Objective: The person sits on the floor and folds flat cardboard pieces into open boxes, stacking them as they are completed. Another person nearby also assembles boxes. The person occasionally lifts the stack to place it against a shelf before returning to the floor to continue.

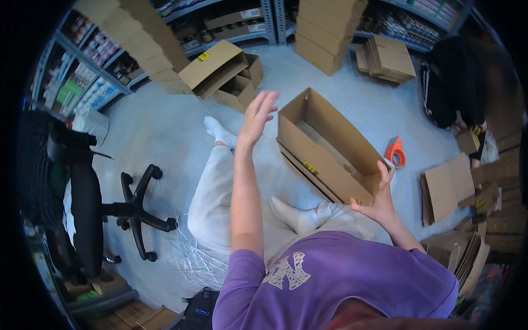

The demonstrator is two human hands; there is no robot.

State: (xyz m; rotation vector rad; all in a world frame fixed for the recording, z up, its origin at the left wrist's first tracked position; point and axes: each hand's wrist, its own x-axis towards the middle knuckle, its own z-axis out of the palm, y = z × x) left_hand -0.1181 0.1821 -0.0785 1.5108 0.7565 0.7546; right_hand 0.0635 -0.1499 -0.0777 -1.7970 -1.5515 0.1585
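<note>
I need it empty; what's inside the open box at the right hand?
The open box shows bare inner walls and some bottom; its near wall hides the rest.

Holding a cardboard box (320, 158) by its near end with right fingers (383, 171). Extending left fingers (268, 102) near its far end.

The box (330, 148) looks like matt, smooth-faced cardboard, the tape dispenser (394, 147) smooth plastic, the shirt (341, 264) and trousers (212, 192) soft matt cloth, the shelving (268, 22) painted metal, the chair base (135, 209) dark plastic, and the floor (148, 132) smooth with a faint sheen.
</note>
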